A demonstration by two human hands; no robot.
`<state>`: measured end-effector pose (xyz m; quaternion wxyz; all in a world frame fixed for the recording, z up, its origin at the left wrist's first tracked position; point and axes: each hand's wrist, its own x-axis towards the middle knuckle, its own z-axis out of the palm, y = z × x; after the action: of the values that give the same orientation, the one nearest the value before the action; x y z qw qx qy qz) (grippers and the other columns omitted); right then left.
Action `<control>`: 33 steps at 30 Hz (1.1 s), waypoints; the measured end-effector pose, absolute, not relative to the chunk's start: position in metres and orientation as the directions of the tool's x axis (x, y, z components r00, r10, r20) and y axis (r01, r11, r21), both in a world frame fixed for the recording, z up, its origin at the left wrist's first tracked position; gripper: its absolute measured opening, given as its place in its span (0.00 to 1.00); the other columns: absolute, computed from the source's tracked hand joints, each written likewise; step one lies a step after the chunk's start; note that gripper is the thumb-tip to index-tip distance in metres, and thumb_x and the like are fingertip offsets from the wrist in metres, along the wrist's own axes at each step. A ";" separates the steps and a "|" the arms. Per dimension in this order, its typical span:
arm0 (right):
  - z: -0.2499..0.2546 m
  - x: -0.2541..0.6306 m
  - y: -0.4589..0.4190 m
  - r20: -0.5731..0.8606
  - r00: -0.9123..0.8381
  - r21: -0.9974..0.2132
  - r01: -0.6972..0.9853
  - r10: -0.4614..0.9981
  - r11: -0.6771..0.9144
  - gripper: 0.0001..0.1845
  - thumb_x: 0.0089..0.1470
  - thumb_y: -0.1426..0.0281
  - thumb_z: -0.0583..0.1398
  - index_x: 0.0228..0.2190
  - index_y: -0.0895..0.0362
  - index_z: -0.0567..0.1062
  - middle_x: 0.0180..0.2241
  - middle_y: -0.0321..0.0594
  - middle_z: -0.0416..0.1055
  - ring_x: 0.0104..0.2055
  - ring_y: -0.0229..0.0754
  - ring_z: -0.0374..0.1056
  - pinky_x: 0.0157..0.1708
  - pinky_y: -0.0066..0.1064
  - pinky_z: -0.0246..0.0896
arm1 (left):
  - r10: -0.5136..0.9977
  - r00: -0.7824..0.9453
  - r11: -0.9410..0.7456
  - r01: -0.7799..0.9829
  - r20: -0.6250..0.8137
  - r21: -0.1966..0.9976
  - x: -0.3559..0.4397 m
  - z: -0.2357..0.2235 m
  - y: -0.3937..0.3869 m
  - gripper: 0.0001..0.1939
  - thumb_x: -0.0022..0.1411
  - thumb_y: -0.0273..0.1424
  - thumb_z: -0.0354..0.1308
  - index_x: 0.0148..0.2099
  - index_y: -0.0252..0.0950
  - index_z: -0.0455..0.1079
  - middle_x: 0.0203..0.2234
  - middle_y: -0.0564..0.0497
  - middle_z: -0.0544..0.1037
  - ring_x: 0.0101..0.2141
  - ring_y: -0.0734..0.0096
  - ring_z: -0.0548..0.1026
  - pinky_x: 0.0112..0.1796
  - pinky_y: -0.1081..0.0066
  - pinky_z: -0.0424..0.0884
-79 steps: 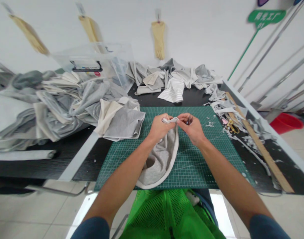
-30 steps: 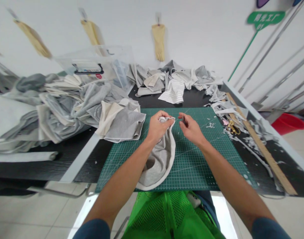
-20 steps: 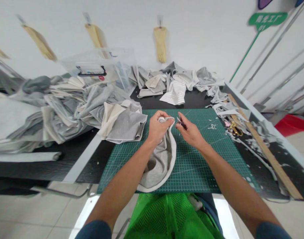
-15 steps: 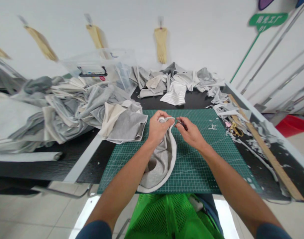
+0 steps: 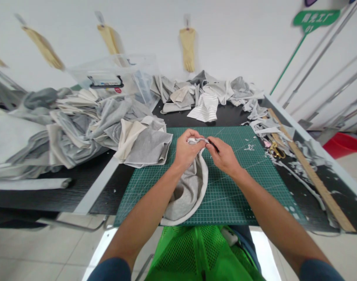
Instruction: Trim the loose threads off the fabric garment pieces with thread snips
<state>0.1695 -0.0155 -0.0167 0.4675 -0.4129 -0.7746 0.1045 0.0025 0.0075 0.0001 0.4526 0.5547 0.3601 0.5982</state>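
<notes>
My left hand (image 5: pixel 189 148) is closed on the pale edge of a grey fabric piece (image 5: pixel 189 191), bunching it up near the middle of the green cutting mat (image 5: pixel 231 195). The rest of that fabric hangs down in a curve under my left forearm, its white border facing right. My right hand (image 5: pixel 223 153) is closed round a small dark tool (image 5: pixel 212 144), whose kind I cannot make out. The tool's tip and my right fingertips meet the fabric edge beside my left thumb.
Heaped grey and cream fabric (image 5: pixel 79 125) lies left, before a clear plastic box (image 5: pixel 108 74). More cloth pieces (image 5: pixel 207 101) sit at the back. Right of the mat are gold-handled scissors (image 5: pixel 276 150), scraps and a wooden strip (image 5: pixel 315 177). A red basin (image 5: pixel 342 145) stands beyond the table.
My right hand has moved left with the dark tool, closing the small gap to the fabric edge. My left hand has kept its hold on the fabric.
</notes>
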 end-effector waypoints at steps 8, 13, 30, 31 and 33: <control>-0.017 0.168 -0.016 0.675 -0.225 -0.509 0.548 0.703 0.664 0.18 0.71 0.60 0.53 0.52 0.56 0.73 0.43 0.47 0.77 0.43 0.46 0.73 0.46 0.37 0.67 | 0.951 0.024 -0.300 -0.153 0.307 0.942 0.004 0.002 0.005 0.14 0.49 0.30 0.70 0.36 0.38 0.68 0.32 0.52 0.81 0.30 0.72 0.77 0.34 0.72 0.71; -0.018 0.167 -0.016 0.674 -0.218 -0.513 0.550 0.706 0.659 0.17 0.72 0.59 0.52 0.52 0.54 0.73 0.43 0.46 0.77 0.43 0.46 0.73 0.45 0.37 0.68 | 0.953 0.017 -0.295 -0.169 0.302 0.940 0.005 0.004 0.004 0.13 0.49 0.29 0.70 0.35 0.37 0.68 0.31 0.53 0.81 0.29 0.73 0.76 0.32 0.73 0.70; -0.013 0.168 -0.019 0.593 -0.115 -0.638 0.537 0.797 0.552 0.20 0.70 0.57 0.52 0.52 0.55 0.74 0.48 0.48 0.78 0.47 0.47 0.74 0.50 0.39 0.68 | 0.958 0.002 -0.284 -0.133 0.287 0.949 0.006 0.003 0.006 0.14 0.49 0.32 0.71 0.35 0.38 0.69 0.30 0.53 0.80 0.29 0.71 0.75 0.32 0.72 0.70; -0.015 0.169 -0.016 0.571 -0.061 -0.671 0.541 0.819 0.508 0.21 0.70 0.56 0.53 0.53 0.55 0.74 0.49 0.48 0.78 0.48 0.47 0.74 0.51 0.41 0.68 | 0.956 -0.003 -0.291 -0.100 0.292 0.952 0.005 0.002 0.007 0.13 0.49 0.32 0.70 0.35 0.38 0.69 0.30 0.53 0.80 0.29 0.71 0.75 0.32 0.71 0.69; -0.019 0.174 -0.010 0.507 0.062 -0.740 0.543 0.860 0.397 0.22 0.67 0.55 0.55 0.54 0.56 0.73 0.47 0.48 0.78 0.46 0.48 0.74 0.50 0.43 0.69 | 0.952 -0.012 -0.306 -0.011 0.305 0.952 0.002 0.000 0.009 0.12 0.50 0.30 0.69 0.36 0.38 0.71 0.30 0.53 0.80 0.28 0.71 0.75 0.32 0.71 0.70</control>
<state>0.1743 -0.0101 -0.0190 0.5045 -0.5259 -0.6665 0.1571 0.0021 0.0093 0.0000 0.4172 0.5656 0.4161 0.5770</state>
